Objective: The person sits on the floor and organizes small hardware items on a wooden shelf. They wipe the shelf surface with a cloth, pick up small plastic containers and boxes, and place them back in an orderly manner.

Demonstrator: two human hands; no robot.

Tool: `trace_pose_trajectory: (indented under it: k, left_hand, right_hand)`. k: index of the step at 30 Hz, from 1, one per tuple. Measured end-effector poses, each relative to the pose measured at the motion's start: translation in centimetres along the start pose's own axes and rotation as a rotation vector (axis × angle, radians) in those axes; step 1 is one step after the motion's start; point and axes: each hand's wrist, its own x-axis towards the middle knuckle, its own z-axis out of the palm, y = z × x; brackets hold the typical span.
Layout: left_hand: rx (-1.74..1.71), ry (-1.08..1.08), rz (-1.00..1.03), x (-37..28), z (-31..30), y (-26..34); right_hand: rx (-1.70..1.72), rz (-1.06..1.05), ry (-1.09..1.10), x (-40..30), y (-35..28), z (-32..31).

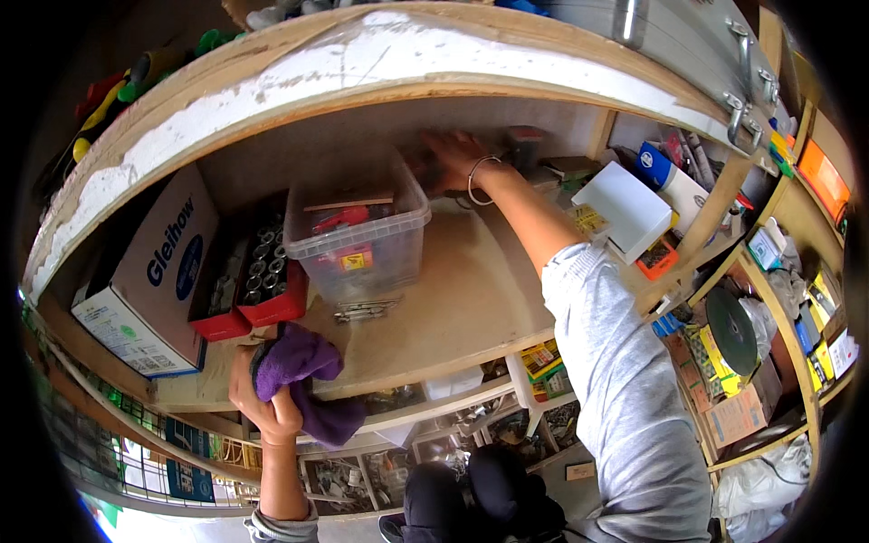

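Observation:
Bunched in my left hand [268, 400] is a purple cloth [305, 380], held at the shelf's front edge below the red boxes. My right hand [451, 163], blurred and with a bangle at the wrist, reaches to the back of the wooden shelf [489, 271], just right of a clear plastic bin [356, 251]; whether its fingers hold anything cannot be made out. The bin contains red items and bears a yellow label. Several slim metal pieces [366, 310] lie in front of it. A red box of metal sockets [271, 285] stands to its left.
A Gleihow carton [153, 271] fills the shelf's left end. At the right are a white box [624, 207] and an orange container [657, 259]. Divided trays of small hardware [339, 478] lie below the shelf. A white-faced wooden beam [407, 51] crosses above the arms.

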Motion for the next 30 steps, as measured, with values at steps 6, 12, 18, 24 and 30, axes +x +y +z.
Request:
trace_pose_trajectory:
  k: [6, 12, 18, 24, 30]
  left_hand:
    - [-0.002, -0.026, 0.073, 0.5, -0.3, 0.2]
    - [-0.028, 0.005, 0.025, 0.3, -0.1, 0.3]
    - [-0.072, 0.042, -0.106, 0.0, -0.5, 0.1]
    - [-0.253, 0.029, -0.117, 1.2, 4.0, 7.1]
    - [-0.047, -0.321, 0.119, 2.8, 9.1, 15.6]
  right_hand:
    - [-0.158, 0.034, -0.056, -0.1, -2.6, -1.3]
    - [0.119, 0.084, 0.105, -7.7, -2.3, -4.0]
    - [0.359, 0.044, 0.291, -19.4, -4.7, -6.4]
    - [0.414, -0.089, 0.54, -25.0, -7.4, -5.2]
    - [0.73, -0.17, 0.664, -25.7, -10.0, -3.5]
